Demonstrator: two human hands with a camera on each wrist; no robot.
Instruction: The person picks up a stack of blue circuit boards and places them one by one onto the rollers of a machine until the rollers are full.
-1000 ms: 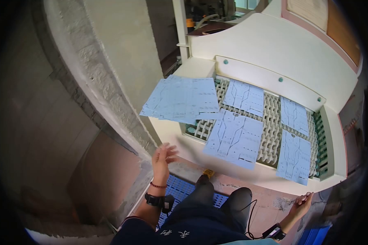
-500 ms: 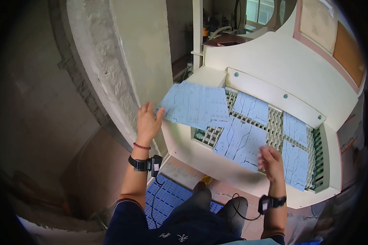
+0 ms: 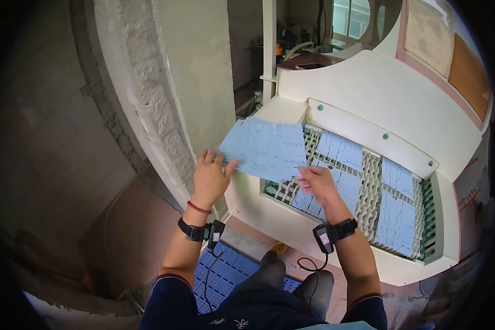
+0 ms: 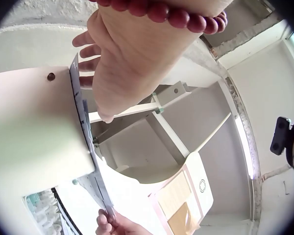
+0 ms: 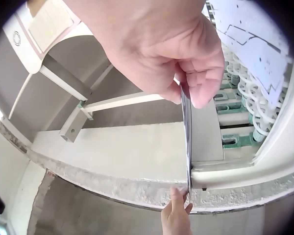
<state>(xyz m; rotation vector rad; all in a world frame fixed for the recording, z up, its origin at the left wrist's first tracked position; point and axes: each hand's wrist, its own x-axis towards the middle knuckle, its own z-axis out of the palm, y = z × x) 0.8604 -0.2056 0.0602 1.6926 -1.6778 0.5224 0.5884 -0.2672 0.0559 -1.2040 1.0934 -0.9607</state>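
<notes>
A stack of thin blue panels [image 3: 264, 146] printed with dark lines lies over the left corner of a white machine. The left hand [image 3: 210, 179] is at its left edge, fingers fairly straight and touching it, thumb apart. At the near right corner, the right hand [image 3: 320, 184] pinches the stack between thumb and fingers. Seen edge-on in the right wrist view, the panels [image 5: 187, 132] run from the right hand [image 5: 152, 44] to the left. In the left wrist view, the left fingers pass partly behind the panels' edge [image 4: 82, 110].
Several similar blue panels [image 3: 397, 220] lie spread on the machine's roller conveyor [image 3: 371, 170], just right of the stack. A rough-edged wall [image 3: 198, 71] stands close on the left. Below is a blue slatted mat [image 3: 231, 275]. Cables hang from both wrist cameras.
The right hand has come from the lower right, across the conveyor, and grips the stack's corner. The left hand has risen to the left edge. The fanned panels look more evenly lined up.
</notes>
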